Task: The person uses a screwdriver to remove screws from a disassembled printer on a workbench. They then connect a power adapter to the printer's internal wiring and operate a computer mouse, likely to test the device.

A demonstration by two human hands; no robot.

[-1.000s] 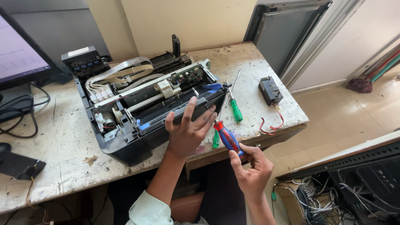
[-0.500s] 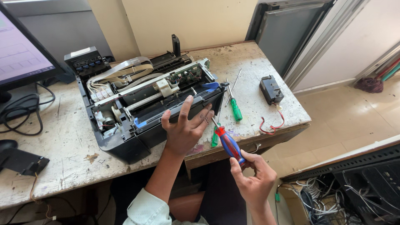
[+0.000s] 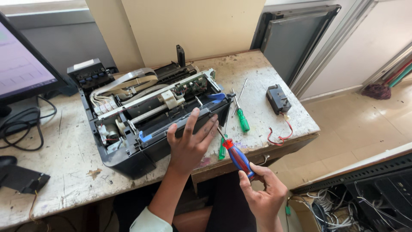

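An opened black printer (image 3: 141,111) with exposed boards, ribbon cables and rails lies on a worn white table (image 3: 64,163). My left hand (image 3: 189,144) presses flat against the printer's front edge, fingers spread. My right hand (image 3: 264,195) grips the red and blue handle of a screwdriver (image 3: 236,157) below the table's front edge. Its shaft points up and left, with the tip at the printer's front right corner, close to my left fingertips.
Two green-handled screwdrivers (image 3: 242,118) lie right of the printer. A small black module (image 3: 278,99) with red wires sits near the table's right edge. A monitor (image 3: 21,68) and cables stand at left. A dark panel (image 3: 292,41) leans behind; a tangle of cables lies at the lower right.
My right hand has shifted slightly right and down with the screwdriver. My left hand stays on the printer's front edge, fingers a little more spread.
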